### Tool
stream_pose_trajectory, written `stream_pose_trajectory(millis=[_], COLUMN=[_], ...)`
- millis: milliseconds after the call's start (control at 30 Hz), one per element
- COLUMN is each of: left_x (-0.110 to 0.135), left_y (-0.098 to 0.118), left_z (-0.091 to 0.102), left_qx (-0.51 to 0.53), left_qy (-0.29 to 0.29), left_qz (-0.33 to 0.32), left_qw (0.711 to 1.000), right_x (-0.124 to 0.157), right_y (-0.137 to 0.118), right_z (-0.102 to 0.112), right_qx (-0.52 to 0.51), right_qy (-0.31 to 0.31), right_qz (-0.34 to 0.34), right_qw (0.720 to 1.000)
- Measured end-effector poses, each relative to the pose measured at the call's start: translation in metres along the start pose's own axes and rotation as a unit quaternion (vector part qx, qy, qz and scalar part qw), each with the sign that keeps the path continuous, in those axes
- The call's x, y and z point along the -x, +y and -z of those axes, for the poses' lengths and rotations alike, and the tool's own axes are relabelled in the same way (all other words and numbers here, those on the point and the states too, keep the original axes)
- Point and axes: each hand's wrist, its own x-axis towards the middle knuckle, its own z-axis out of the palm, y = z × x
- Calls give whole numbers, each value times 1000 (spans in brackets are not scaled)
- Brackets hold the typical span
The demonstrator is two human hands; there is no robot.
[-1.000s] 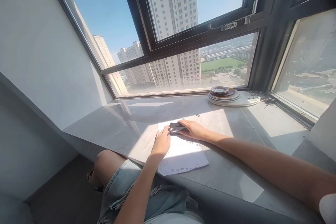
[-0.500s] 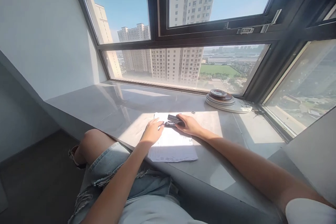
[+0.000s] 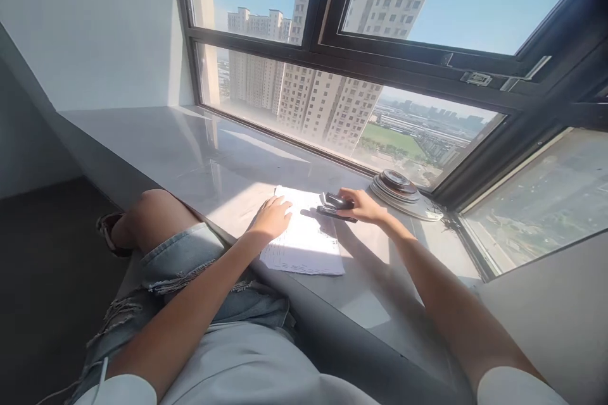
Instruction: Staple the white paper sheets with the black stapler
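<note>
A stack of white paper (image 3: 304, 243) lies on the sunlit window sill in front of me. My left hand (image 3: 272, 218) rests on its left edge, fingers stretched out over the sheets. At the upper right of the paper, my right hand (image 3: 360, 205) is closed around a black stapler (image 3: 335, 209). Its jaws point left toward the paper and stand apart. The stapler throws a shadow on the sheets, and its rear end is partly covered by my fingers.
The pale marble-like sill (image 3: 180, 145) runs below a dark-framed window (image 3: 327, 63). Several stacked plates (image 3: 394, 186) sit near the right window corner. The sill's front edge borders my legs. A thin white cable (image 3: 101, 373) hangs at lower left.
My right hand has moved right with the stapler, away from my left hand. The stapler is off the top middle of the paper. My view has tilted and shifted.
</note>
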Motion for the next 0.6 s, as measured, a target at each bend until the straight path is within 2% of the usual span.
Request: stream_pose_trajectory(millis=[67, 133, 233, 367, 533, 600], left_x=[0, 0, 0, 0, 0, 0], left_y=[0, 1, 4, 4, 7, 13], left_z=[-2, -2, 0, -1, 3, 8], left_qx=[8, 10, 9, 11, -3, -20], left_qy=[7, 6, 2, 8, 6, -8], left_qz=[2, 5, 2, -6, 15, 40], left_qw=[1000, 1000, 1000, 1000, 1000, 999], right_x=[5, 9, 11, 8, 6, 7], right_y=[7, 12, 14, 8, -2, -3], right_z=[17, 26, 24, 16, 15, 12], right_qx=[23, 51, 69, 29, -54, -85], right_qy=[-45, -83, -145, -217, -253, -245], right_qz=[-21, -35, -31, -8, -12, -30], right_qw=[999, 995, 987, 976, 966, 965])
